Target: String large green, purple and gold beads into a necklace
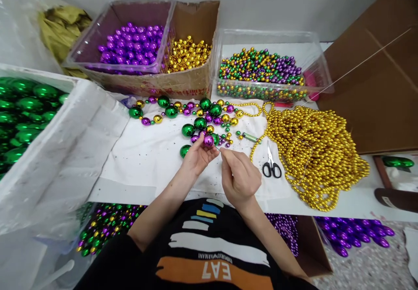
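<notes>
Pinching purple bead [208,141] in left hand [196,158]; right hand [241,174] near bead, pinching thin needle-like tool [218,149].

Black shirt [212,244]: "EMPORIO ARMANI" and "EA7" printed, seen upside down. Cardboard box [153,84]: red characters marked, illegible.

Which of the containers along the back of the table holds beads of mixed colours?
The rightmost clear bin: its small beads are green, gold and purple. The cardboard box shows only gold beads, the left bin only purple balls.
</notes>
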`<state>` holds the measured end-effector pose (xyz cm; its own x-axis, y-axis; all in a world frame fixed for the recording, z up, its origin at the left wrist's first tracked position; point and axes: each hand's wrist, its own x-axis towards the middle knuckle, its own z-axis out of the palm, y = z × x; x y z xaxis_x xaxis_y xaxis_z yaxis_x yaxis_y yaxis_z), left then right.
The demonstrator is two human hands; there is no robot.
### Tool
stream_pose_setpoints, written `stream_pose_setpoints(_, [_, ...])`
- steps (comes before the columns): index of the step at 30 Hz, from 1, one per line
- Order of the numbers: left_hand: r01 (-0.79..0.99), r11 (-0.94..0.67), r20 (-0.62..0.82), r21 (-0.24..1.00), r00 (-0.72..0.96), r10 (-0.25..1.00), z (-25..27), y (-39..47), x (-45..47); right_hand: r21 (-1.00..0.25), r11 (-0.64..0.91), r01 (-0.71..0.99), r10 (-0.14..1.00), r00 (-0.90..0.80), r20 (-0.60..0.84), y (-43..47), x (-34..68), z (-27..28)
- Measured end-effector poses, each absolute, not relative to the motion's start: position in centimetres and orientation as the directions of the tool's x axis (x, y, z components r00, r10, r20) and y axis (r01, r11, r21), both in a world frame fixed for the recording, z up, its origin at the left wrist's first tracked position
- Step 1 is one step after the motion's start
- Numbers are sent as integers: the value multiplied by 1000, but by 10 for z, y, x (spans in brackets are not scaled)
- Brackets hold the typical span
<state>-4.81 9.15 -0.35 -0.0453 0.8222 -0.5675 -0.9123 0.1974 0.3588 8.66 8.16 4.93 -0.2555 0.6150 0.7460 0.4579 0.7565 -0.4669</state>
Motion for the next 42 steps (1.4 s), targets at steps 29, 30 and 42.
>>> stream_pose_setpoints(29, [-36, 103, -106, 994, -79, 991, 5, 119, -58, -842, -441, -310, 883, -317, -346, 90, 140, 18])
stream_pose_setpoints(30, [120, 74, -65, 990, -77, 995, -4, 127, -53, -834, -445, -325, 883, -312, -350, 90, 143, 17])
stream_pose_setpoints(42, [783, -249, 143, 570, 203, 969, -35, 172, -17, -819, -461, -340, 882, -278, -381, 80, 154, 4])
